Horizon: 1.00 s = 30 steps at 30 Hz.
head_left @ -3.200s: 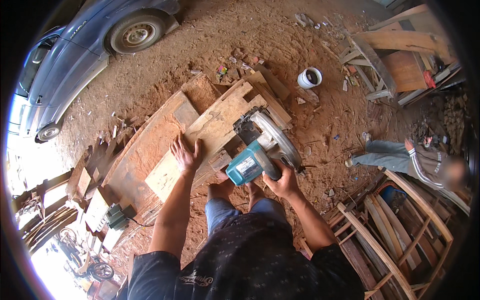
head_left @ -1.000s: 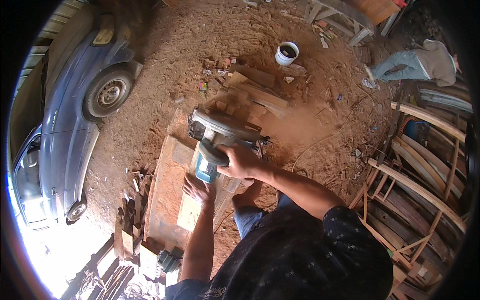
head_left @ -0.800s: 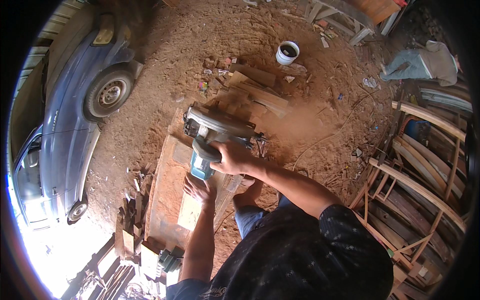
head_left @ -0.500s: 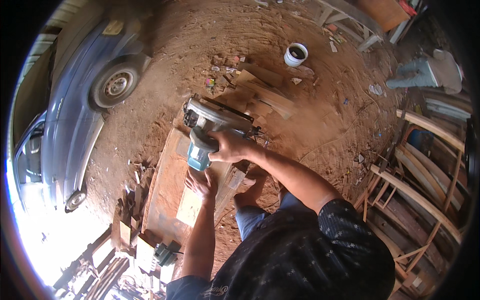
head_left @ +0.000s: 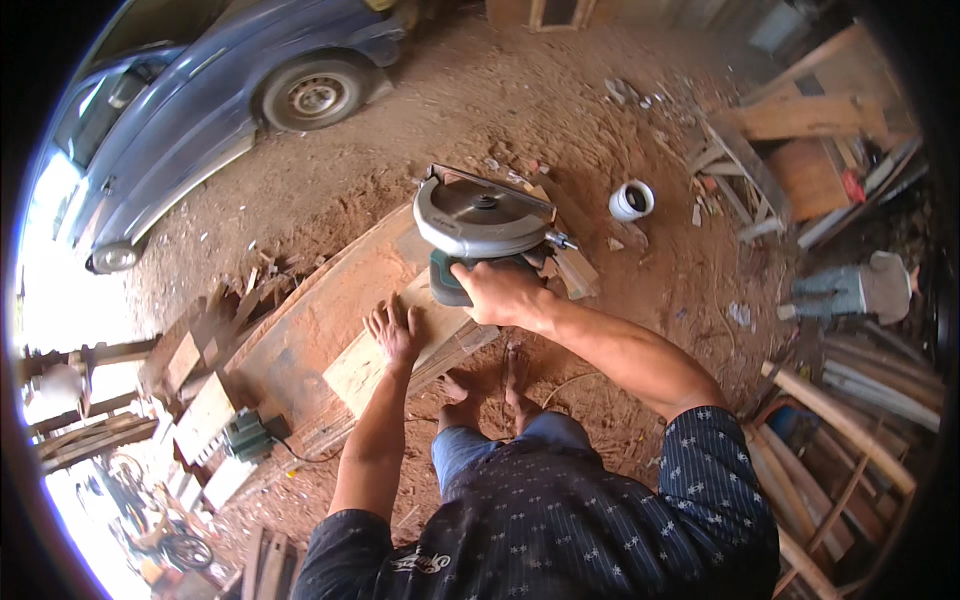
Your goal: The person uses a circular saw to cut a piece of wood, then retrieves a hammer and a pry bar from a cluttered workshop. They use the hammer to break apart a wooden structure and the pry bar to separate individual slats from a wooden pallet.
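Observation:
My right hand (head_left: 498, 293) is wrapped round the dark handle of a circular saw (head_left: 470, 235) at the far end of a low workbench (head_left: 290, 330). The saw is tilted, so the face of its round blade (head_left: 483, 200) shows inside the silver guard. Whether the blade spins cannot be told. Fingers spread, my left hand (head_left: 393, 335) lies flat on a pale wooden board (head_left: 352, 375) on the bench, just left of the saw. Reddish sawdust covers the bench top around the board.
A blue vehicle (head_left: 200, 110) stands at the far left. Beyond the bench sits a white bucket (head_left: 631, 201). A person (head_left: 850, 288) is at the right, near stacked timber (head_left: 830, 430). Wood offcuts and a green power tool (head_left: 246, 437) lie left of the bench.
The saw has turned over in my right hand, so its blade face now shows. My left hand has spread out on the board, further from the saw. The whole view has swung.

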Each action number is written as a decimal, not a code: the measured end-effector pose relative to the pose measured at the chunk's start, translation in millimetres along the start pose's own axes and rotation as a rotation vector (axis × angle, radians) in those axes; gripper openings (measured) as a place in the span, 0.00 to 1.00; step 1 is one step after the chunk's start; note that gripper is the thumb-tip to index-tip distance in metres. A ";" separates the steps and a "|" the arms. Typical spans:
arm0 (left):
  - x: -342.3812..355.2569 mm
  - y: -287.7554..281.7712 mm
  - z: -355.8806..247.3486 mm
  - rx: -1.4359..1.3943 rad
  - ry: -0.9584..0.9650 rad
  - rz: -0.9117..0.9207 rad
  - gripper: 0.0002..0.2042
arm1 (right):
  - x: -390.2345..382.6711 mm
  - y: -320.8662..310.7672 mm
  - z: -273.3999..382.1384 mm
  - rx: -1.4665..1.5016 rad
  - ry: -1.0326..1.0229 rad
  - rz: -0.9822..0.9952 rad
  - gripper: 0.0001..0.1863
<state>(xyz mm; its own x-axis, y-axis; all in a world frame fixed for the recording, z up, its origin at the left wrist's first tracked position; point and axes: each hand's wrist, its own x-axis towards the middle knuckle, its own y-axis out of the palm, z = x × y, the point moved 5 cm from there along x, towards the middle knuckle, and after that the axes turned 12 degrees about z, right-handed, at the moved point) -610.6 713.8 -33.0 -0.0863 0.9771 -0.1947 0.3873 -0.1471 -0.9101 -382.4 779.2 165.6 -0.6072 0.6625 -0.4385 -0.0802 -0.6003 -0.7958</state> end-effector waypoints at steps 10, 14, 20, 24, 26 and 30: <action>-108.9 -40.3 119.4 -0.015 -0.172 0.044 0.36 | 75.5 192.2 28.4 -0.812 -0.043 0.098 0.13; -103.7 -40.1 105.7 -0.091 -0.131 0.023 0.36 | 62.9 222.5 21.8 -1.106 -0.034 0.091 0.20; -116.4 -36.1 127.7 -0.166 -0.149 -0.037 0.36 | 55.2 190.1 71.1 -1.208 -0.030 0.152 0.20; -116.5 -34.8 132.3 -0.179 -0.156 -0.003 0.36 | 53.7 190.4 78.2 -1.215 0.013 0.155 0.23; -115.0 -34.2 133.1 -0.182 -0.146 -0.004 0.36 | 53.8 187.8 77.0 -1.212 0.007 0.123 0.22; -116.8 -29.2 138.9 -0.121 -0.143 -0.011 0.36 | 50.9 125.2 82.1 -0.796 0.095 0.325 0.12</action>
<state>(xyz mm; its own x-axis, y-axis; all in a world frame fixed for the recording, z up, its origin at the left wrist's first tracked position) -739.4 582.5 -34.5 -0.2178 0.9454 -0.2426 0.4927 -0.1081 -0.8634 -488.2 701.0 78.0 -0.4321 0.5684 -0.7002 0.6854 -0.2976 -0.6645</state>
